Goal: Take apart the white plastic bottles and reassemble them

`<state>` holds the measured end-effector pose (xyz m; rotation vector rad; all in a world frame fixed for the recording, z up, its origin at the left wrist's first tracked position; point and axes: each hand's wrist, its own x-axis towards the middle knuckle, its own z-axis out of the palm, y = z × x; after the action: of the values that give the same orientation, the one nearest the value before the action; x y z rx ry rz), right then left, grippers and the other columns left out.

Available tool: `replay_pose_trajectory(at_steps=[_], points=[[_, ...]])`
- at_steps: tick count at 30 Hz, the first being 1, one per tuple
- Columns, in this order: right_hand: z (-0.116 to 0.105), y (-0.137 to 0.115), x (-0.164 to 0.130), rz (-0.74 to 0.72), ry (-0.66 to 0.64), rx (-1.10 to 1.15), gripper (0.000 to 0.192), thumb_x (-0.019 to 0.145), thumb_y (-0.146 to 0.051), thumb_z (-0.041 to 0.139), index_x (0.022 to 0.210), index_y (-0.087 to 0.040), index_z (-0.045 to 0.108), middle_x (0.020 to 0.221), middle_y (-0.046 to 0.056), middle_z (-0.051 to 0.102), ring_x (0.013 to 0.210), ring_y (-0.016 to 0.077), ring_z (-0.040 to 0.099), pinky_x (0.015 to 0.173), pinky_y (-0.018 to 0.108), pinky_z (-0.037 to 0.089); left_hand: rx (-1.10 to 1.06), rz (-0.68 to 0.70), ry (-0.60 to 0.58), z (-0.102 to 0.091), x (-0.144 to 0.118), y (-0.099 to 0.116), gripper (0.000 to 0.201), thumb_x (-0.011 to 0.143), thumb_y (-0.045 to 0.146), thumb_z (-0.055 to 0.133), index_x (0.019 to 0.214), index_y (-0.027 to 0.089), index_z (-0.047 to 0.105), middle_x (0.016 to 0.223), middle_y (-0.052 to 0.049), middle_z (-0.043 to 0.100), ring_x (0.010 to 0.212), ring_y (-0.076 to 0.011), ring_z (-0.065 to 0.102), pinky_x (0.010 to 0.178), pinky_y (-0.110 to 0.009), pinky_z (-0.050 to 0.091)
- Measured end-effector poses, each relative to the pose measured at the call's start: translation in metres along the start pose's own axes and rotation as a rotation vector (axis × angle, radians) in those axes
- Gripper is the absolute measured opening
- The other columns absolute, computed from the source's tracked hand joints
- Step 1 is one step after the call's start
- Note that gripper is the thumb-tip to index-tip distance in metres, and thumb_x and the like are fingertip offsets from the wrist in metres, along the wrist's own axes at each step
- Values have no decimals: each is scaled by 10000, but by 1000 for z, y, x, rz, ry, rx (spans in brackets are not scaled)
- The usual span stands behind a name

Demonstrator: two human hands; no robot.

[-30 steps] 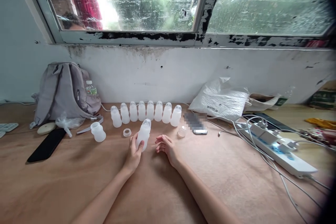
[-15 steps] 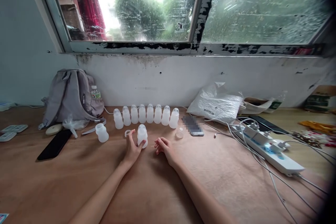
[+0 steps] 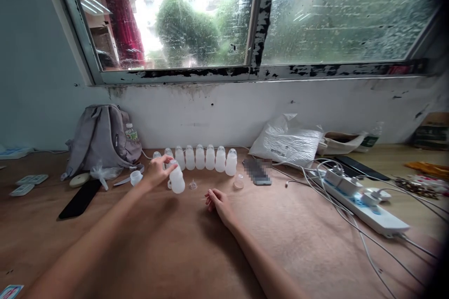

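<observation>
1. Since the earlier frame, left hand [image 3: 157, 170] is carried leftward, fingers clamped on a white bottle [image 3: 176, 179] lifted beside the bottle row [image 3: 206, 158].
2. Right hand [image 3: 218, 202] is rested on the surface [image 3: 196, 252], fingers loosely curled, empty.
3. Neighbouring bottles risk being toppled if brushed.

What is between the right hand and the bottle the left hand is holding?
Only one small thing: a clear nipple piece lies on the table between the right hand and the bottle. The left hand grips the bottle from its far-left side.
</observation>
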<state>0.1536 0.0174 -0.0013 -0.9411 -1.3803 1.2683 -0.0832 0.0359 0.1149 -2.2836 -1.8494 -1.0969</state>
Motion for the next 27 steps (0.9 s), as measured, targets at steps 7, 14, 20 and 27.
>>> replay_pose_trajectory(at_steps=[7, 14, 20, 27], points=[[1, 0, 1, 9, 10, -6, 383, 741, -515, 481, 662, -146, 552, 504, -26, 537, 345, 76, 448, 374, 199, 302, 189, -222, -121, -43, 20, -47, 320, 712, 426, 506, 918, 188, 563, 868, -44, 656, 833, -185, 601, 714, -247, 439], [1, 2, 3, 18, 17, -18, 393, 724, -530, 495, 655, -146, 549, 492, -25, 542, 336, 77, 443, 363, 196, 296, 349, -343, -163, -40, 21, -76, 299, 741, 401, 463, 939, 190, 537, 948, -81, 651, 915, -241, 584, 755, -318, 420], [0, 3, 3, 20, 11, -30, 398, 722, -538, 492, 650, -150, 547, 497, -26, 544, 344, 80, 449, 367, 200, 305, 463, -371, -173, -28, 12, -77, 324, 801, 358, 368, 1032, 159, 475, 935, -138, 643, 937, -293, 574, 811, -404, 366], [1, 0, 2, 16, 11, -37, 373, 736, -516, 488, 706, -149, 548, 507, -29, 540, 346, 79, 447, 370, 199, 305, 506, -329, -66, -24, 10, -67, 456, 814, 372, 359, 1176, 95, 376, 1085, -207, 557, 1094, -337, 451, 876, -464, 310]])
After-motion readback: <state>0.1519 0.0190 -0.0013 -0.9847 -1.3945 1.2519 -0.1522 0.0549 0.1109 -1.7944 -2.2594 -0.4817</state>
